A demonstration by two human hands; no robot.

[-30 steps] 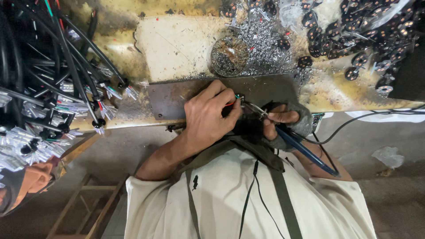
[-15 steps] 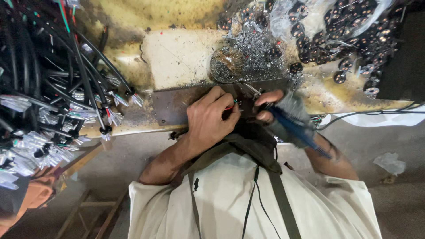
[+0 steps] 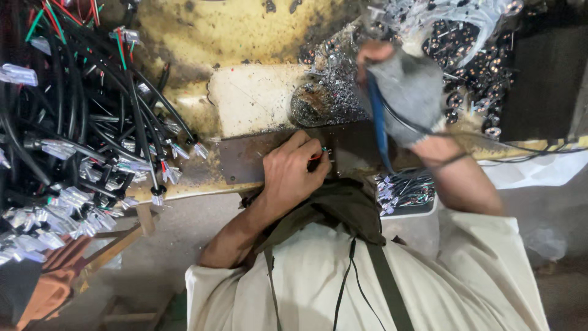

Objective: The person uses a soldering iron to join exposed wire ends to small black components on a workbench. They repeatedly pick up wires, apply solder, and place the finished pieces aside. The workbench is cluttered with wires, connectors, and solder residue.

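Wire ends (image 3: 323,154), red and green, sit pinched between the fingertips of the left hand (image 3: 293,175) over the dark metal plate (image 3: 245,160) at the bench edge; the joint itself is too small to make out. Right hand (image 3: 404,86), partly wrapped in grey cloth, is closed around the blue-handled soldering tool (image 3: 378,125), whose tip is hidden among the solder scraps (image 3: 334,79). Black cable bundle (image 3: 79,122) runs off the left edge. Half a second earlier the right hand worked beside the left at the plate; it has since lifted away toward the scraps, well apart.
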